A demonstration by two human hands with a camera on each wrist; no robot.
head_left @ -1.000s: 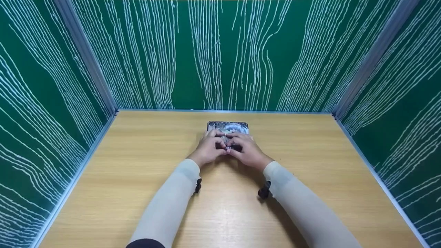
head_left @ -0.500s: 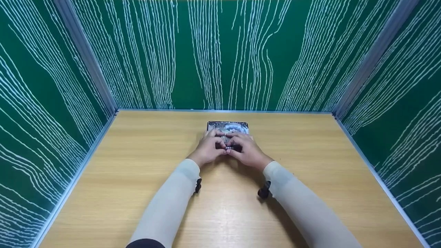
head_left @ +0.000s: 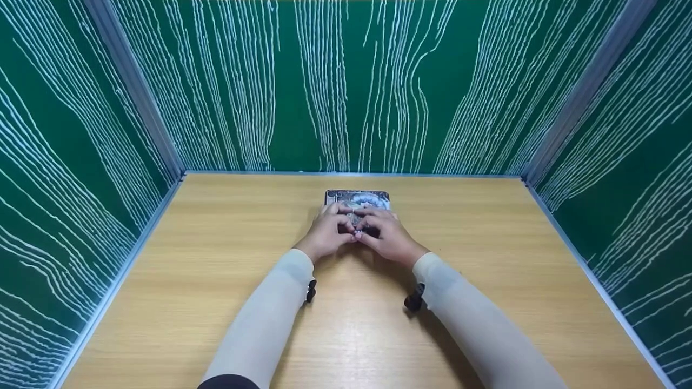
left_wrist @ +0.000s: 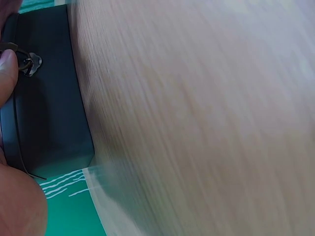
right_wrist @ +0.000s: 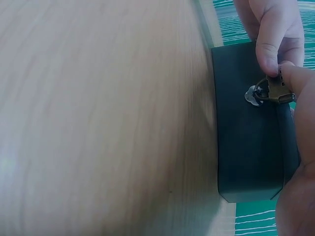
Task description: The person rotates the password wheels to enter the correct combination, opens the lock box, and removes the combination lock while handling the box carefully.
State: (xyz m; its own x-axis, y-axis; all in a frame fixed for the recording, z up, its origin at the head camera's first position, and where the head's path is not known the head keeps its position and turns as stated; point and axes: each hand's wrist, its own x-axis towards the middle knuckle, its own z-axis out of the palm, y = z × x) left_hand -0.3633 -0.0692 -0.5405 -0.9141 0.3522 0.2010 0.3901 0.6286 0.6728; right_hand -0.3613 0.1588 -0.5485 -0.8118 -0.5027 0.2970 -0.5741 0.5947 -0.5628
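Note:
A dark box with a patterned top sits towards the back of the wooden table. On its front is a silver metal hasp, through which the shackle of a small brass-coloured padlock hangs. My left hand bends round the box's left side, its thumb on the padlock. From the other side my right hand reaches over the box, and its thumb also presses the padlock. Both sets of fingers lie on the top, partly covering its picture. The padlock is mostly hidden by the thumbs in the head view.
Bare wooden table surrounds the box. Green walls with white wavy lines stand behind and at both sides, joined by grey metal posts. Black wrist devices hang under the light sleeves.

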